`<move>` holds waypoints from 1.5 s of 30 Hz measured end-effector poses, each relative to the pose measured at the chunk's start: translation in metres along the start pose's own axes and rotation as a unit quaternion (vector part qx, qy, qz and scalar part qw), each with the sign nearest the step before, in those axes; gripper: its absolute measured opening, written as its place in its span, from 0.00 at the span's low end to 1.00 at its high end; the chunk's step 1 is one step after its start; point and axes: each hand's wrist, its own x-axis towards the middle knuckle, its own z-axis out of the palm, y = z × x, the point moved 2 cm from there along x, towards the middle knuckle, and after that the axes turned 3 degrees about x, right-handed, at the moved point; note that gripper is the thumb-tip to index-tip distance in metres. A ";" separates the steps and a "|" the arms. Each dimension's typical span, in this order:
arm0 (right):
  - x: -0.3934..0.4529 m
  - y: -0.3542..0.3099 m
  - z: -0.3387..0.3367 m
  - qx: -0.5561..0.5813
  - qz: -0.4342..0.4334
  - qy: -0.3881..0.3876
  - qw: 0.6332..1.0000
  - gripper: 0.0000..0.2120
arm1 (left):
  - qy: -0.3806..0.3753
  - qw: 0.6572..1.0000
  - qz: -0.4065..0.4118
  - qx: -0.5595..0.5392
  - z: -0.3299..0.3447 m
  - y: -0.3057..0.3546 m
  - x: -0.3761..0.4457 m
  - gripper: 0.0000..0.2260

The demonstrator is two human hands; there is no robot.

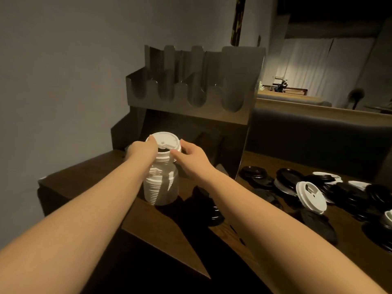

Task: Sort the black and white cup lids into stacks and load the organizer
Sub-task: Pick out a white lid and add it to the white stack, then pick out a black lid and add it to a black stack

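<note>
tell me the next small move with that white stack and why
Probably press the top white lid down so it seats square. Both the left hand and right hand grip it at the rim, atop the tall white lid stack standing on the table before the organizer, whose upper slots look empty.

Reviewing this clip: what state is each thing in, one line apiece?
White stack: tall, upright on the table, held at its top.
Left hand: grips the top lids.
Right hand: grips the top lids.
Organizer: upper slots empty.
Loose lids: unsorted, black and white mixed.
</note>
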 end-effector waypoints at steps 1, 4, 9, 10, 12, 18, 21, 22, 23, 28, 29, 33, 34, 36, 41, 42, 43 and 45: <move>0.004 0.002 0.004 0.004 0.017 -0.008 1.000 0.25 | -0.003 1.000 -0.002 0.016 -0.005 -0.006 0.006 0.29; 0.009 0.006 0.003 0.016 0.047 -0.019 0.999 0.24 | -0.021 0.997 -0.008 0.072 -0.011 -0.019 0.015 0.33; 0.005 0.013 0.001 -0.032 0.031 -0.046 0.998 0.17 | -0.032 0.979 0.052 0.193 -0.008 -0.031 0.017 0.25; 0.005 0.016 0.003 -0.053 0.030 -0.057 0.996 0.17 | -0.026 0.975 0.063 0.210 -0.008 -0.033 0.018 0.23; 0.004 0.021 0.004 -0.082 0.028 -0.061 0.994 0.18 | -0.022 0.968 0.075 0.240 -0.009 -0.034 0.018 0.20; 0.006 0.022 0.001 -0.238 0.009 -0.078 0.968 0.20 | -0.035 0.964 0.081 0.251 -0.005 -0.041 0.016 0.22; 0.006 0.019 -0.001 -0.281 0.005 -0.083 0.956 0.19 | -0.055 0.967 0.066 0.242 -0.003 -0.042 0.014 0.23; 0.004 0.018 0.001 -0.299 0.002 -0.082 0.951 0.19 | -0.058 0.966 0.059 0.245 -0.002 -0.041 0.012 0.23; 0.002 0.017 0.003 -0.319 0.001 -0.082 0.944 0.19 | -0.058 0.964 0.052 0.254 -0.003 -0.040 0.010 0.23; -0.007 0.007 -0.002 -0.202 0.013 -0.088 0.975 0.22 | 0.016 0.965 0.092 0.247 -0.003 -0.016 -0.008 0.25; -0.010 0.002 -0.009 -0.175 0.004 -0.072 0.982 0.22 | 0.028 0.962 0.137 0.233 0.001 -0.009 -0.017 0.24; -0.028 -0.010 -0.044 -0.142 -0.012 -0.023 0.990 0.21 | -0.022 0.936 0.311 0.164 0.029 0.019 -0.061 0.21; -0.032 -0.009 -0.056 -0.133 -0.008 -0.010 0.991 0.21 | -0.047 0.930 0.329 0.154 0.039 0.025 -0.073 0.20; -0.045 -0.002 -0.087 -0.127 0.007 0.021 0.992 0.21 | -0.091 0.923 0.347 0.142 0.062 0.031 -0.095 0.19; -0.080 0.045 -0.174 -0.175 0.057 0.139 0.973 0.24 | -0.187 0.909 0.351 0.125 0.110 0.033 -0.143 0.19; -0.090 0.056 -0.191 -0.185 0.079 0.166 0.965 0.25 | -0.203 0.905 0.354 0.121 0.120 0.032 -0.152 0.18; -0.101 0.065 -0.206 -0.193 0.100 0.186 0.958 0.25 | -0.220 0.901 0.353 0.123 0.130 0.032 -0.161 0.18; -0.121 0.080 -0.231 -0.197 0.122 0.217 0.948 0.25 | -0.272 0.889 0.333 0.160 0.154 0.030 -0.180 0.17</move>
